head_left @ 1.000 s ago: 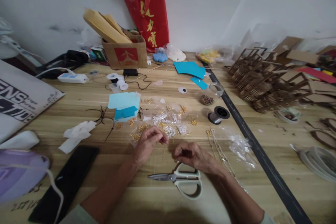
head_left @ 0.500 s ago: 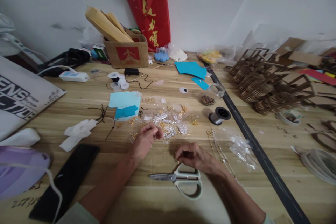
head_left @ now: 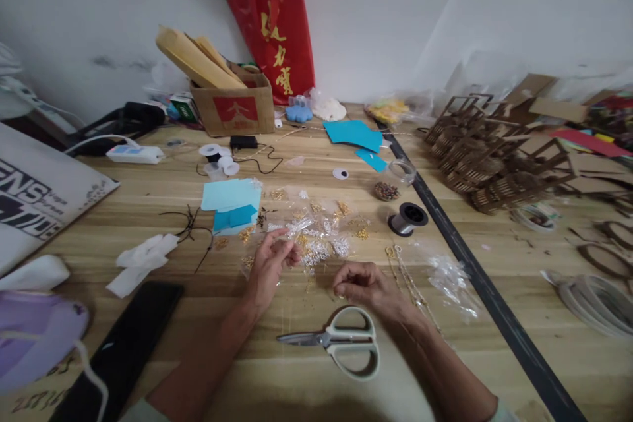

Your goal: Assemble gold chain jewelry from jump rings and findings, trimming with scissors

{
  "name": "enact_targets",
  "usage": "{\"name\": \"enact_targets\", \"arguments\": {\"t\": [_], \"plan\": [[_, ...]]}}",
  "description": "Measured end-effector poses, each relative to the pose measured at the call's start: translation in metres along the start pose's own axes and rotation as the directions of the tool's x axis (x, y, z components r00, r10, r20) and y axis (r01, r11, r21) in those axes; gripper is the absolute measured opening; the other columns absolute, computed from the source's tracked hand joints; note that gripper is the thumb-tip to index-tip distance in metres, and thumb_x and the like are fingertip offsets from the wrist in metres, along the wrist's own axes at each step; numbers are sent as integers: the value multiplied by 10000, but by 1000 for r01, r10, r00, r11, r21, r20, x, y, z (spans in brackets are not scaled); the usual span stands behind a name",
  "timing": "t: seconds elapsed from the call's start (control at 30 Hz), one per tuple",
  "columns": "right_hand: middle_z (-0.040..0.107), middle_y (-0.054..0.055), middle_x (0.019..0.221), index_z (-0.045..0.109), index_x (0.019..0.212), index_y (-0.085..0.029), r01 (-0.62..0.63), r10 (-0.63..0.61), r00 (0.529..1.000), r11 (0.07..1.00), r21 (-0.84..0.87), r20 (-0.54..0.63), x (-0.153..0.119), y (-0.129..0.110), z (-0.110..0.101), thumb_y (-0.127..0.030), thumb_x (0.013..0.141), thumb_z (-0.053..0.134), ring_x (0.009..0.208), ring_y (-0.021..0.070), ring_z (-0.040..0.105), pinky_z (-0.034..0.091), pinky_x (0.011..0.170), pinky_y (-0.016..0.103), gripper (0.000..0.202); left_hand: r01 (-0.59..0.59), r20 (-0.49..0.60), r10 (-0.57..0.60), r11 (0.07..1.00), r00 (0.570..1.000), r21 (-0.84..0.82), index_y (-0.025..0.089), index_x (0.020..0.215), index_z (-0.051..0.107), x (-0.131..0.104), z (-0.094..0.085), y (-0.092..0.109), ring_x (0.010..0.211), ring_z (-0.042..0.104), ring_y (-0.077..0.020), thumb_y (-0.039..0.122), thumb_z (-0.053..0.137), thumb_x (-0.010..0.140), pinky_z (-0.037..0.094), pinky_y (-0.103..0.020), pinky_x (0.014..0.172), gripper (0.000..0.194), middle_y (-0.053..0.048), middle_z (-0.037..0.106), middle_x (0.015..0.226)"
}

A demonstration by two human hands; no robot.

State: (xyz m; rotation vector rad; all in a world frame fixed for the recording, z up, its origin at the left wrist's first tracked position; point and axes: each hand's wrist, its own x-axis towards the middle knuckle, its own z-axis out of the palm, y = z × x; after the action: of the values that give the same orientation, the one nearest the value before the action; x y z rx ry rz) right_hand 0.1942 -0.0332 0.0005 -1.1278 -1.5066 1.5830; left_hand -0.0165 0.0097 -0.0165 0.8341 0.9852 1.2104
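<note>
My left hand (head_left: 267, 271) is raised over the left edge of the small metal beads and findings (head_left: 316, 250), fingers curled and thumb bent inward. Whatever it pinches is too small to make out. My right hand (head_left: 368, 287) is closed in a pinch to the right, just above the scissors (head_left: 326, 339). A tiny gold glint shows at its fingertips, but its kind is unclear. The scissors have pale green handles and lie flat, blades pointing left. Gold and silver chains (head_left: 410, 280) lie beside my right wrist. Clear plastic bags (head_left: 452, 280) rest farther right.
A wire spool (head_left: 408, 219) and a clear jar of beads (head_left: 387, 190) stand beyond my right hand. Blue cards (head_left: 230, 195) lie left of the beads. A dark phone-like slab (head_left: 128, 343) is near my left forearm. Small woven baskets (head_left: 494, 165) crowd the right side.
My left hand has shifted slightly left, its index finger lifting and its fingers loosening somewhat. My right hand has stayed pinched, moving a little. The whole view has shifted slightly.
</note>
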Motion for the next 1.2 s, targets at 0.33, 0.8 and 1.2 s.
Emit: {"name": "enact_targets", "arguments": {"t": [0.33,0.8,1.2], "plan": [[513,-25,601,605,719,-153,61,-38,964,995,78,-264,3,-3,16,-380,766,673,533,95,422,323,501,213,242,-32,177,-21,956,984,291,147,617,573,-20,19,9,531,516,-110,356,674,725,422,-229,552,256,13,577,547],[569,3,648,618,706,-164,153,-146,952,988,7,-267,3,-1,28,-393,780,652,604,131,514,389,563,239,243,117,299,-226,932,927,343,138,623,622,-26,24,-4,526,521,-119,295,760,615,407,-236,540,209,5,597,549],[579,-10,615,614,736,-167,70,0,966,963,261,-258,5,4,25,-467,731,692,507,96,468,379,482,209,310,67,261,-162,939,952,338,148,613,597,-24,21,-2,587,549,-135,253,714,655,402,-237,581,163,-11,625,597]]}}
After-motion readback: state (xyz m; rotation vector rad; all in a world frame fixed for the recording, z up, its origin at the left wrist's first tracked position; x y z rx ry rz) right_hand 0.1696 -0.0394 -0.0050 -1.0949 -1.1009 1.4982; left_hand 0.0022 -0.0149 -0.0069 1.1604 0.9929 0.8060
